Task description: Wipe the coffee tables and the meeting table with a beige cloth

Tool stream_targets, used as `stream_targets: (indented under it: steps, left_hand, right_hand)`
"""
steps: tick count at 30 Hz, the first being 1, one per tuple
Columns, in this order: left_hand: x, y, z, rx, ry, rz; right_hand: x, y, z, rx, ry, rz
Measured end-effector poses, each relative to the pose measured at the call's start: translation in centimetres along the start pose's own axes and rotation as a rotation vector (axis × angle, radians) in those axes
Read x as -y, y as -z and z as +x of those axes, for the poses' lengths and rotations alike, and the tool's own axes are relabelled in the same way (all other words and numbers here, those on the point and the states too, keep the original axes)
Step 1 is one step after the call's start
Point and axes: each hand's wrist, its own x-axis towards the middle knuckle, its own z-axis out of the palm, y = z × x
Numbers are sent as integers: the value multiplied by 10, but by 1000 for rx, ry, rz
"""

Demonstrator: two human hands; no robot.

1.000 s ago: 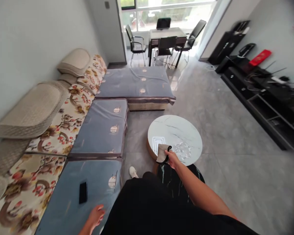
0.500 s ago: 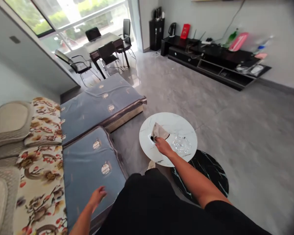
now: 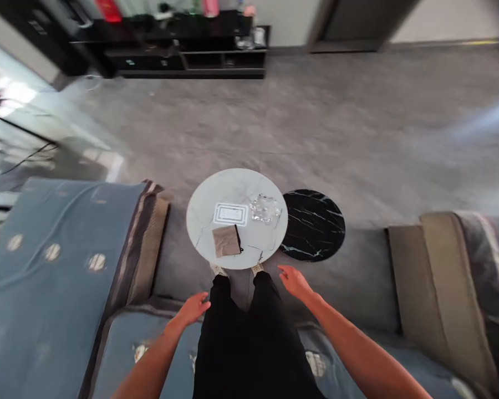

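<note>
Hanging beside the black pants, the left hand and the right hand have loose, bent fingers, thumbs a little apart. A folded brown cloth lies on the near left part of the round white table, near a clear dish.

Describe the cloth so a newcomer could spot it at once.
Find the round white tabletop, left of the round black top. On its near half lies the cloth. It's brown and opaque with a dark edge, unlike the clear dish.
</note>
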Motion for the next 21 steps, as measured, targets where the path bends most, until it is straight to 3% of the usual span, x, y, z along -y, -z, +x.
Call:
stream_targets:
  steps: [3, 5, 8, 10, 12, 15, 18, 21]
  left_hand:
    - [-25, 40, 125, -83, -160, 169]
    - [-47, 43, 206, -146, -259, 222]
    - [-77, 19, 304, -243, -402, 276]
    - [-91, -10, 348, -343, -469, 343]
    - [-95, -41, 373, -428, -497, 408]
    - [-83, -76, 387, -564, -550, 472]
    - [-54, -98, 387, -651, -614, 508]
    - [-15, -119, 374, -689, -664, 533]
  right_hand:
    - [-49, -48, -18, -165, -118, 112]
    - [-85, -97, -30, -224, -174, 192]
    - [-146, -166, -44, -284, -221, 345]
    - [-186, -198, -48, -323, -221, 353]
    - [-224, -215, -47, -385, -195, 317]
    - [-280, -222, -44, -522, -133, 262]
    - [-334, -227, -48, -707, -55, 218]
    - [-384, -246, -71, -904, 35, 175]
